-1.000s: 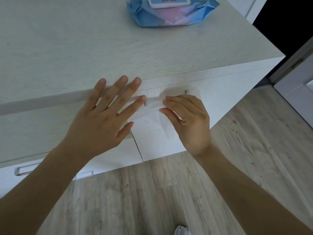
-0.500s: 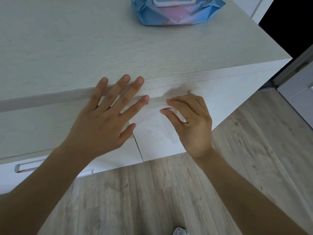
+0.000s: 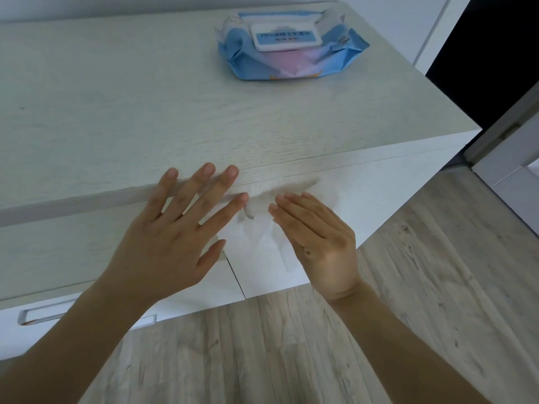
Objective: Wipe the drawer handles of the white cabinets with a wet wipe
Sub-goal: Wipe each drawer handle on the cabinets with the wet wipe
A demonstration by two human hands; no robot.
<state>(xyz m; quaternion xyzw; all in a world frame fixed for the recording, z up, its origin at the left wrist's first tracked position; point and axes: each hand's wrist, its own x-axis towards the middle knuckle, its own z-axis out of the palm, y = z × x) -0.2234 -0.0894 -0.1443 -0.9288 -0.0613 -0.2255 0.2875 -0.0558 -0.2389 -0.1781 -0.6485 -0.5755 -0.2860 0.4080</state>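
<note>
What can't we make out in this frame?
Head view only.
1. Upper drawer handle: not seen; wet wipe and right hand cover that spot, and the wipe's top edge is motion-blurred.
2. Lower drawer handle: middle hidden behind left forearm.
3. Wipes pack label: small print unreadable.

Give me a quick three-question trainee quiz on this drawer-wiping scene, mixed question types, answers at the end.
1. True or false: the left hand is curled into a fist.
2. The wipes pack lies on: A the floor, B the cabinet top, C a chair.
3. Fill in: the right hand presses the wet wipe against the drawer ____.
Key: 1 false, it lies spread flat; 2 B; 3 front.
</note>
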